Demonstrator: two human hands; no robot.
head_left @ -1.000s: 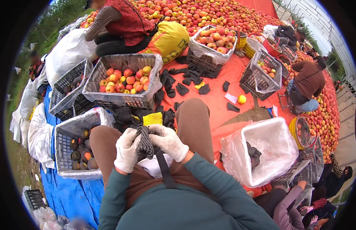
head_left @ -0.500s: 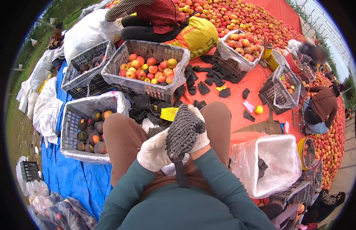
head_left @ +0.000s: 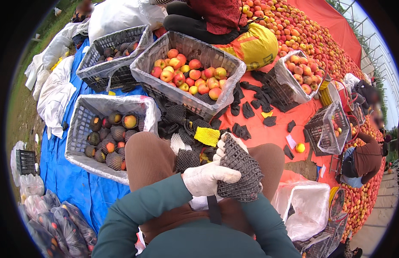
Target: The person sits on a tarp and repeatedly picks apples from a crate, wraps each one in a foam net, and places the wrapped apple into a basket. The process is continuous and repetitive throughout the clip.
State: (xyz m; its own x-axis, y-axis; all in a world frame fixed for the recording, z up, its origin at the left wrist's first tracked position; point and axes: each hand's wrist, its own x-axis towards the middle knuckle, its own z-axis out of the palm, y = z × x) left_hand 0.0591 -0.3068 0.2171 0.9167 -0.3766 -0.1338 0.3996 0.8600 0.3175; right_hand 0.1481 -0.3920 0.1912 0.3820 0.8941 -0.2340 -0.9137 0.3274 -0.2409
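Note:
Both hands wear white gloves and are together above my lap. My left hand (head_left: 210,177) is closed on the near left side of a dark grey foam net sleeve (head_left: 240,172), its thumb lying across the mesh. Behind the sleeve, my right hand (head_left: 228,144) is wrapped round it, partly hidden, with glove fingers showing past the upper left edge. Whether a fruit is inside the sleeve I cannot tell. Just beyond my knees lie loose dark net sleeves (head_left: 176,114) and a yellow one (head_left: 207,136).
On my left, a lined crate (head_left: 72,142) holds net-wrapped apples. Ahead is a crate of bare apples (head_left: 141,69). A white-lined crate (head_left: 309,206) stands by my right knee. A large apple heap (head_left: 294,30) rises beyond, where a person in red (head_left: 216,17) sits on a yellow sack (head_left: 259,45).
My hands have shifted to the right with the net sleeve, which now looks broader. My left thumb has come across its front. The whole view has also shifted.

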